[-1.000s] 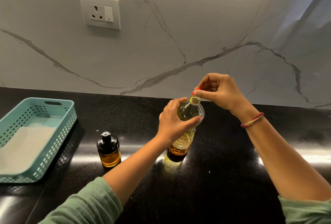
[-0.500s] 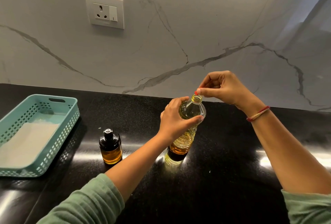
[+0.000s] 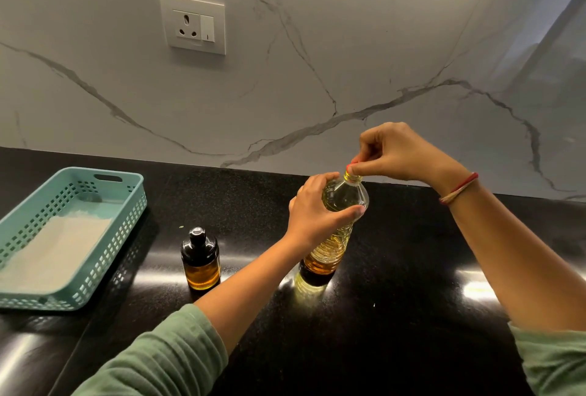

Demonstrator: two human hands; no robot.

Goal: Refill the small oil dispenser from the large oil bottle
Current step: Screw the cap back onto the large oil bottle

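Oil bottle (image 3: 344,197): ribbed clear plastic; left hand (image 3: 312,215) grips shoulder.

Bare counter (image 3: 412,316) lies right of the bottle (image 3: 336,237). Left, a gap separates the dispenser (image 3: 200,257) from the basket (image 3: 126,221).

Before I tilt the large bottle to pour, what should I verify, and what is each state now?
1. The large oil bottle stands upright on the counter: ok.
2. The left hand grips its shoulder: ok.
3. The cap is loosened: cannot tell; the right hand pinches it.
4. The small oil dispenser is open: not ok; its black lid is on.
5. The dispenser is beside the bottle: not ok; it stands apart, to the left.
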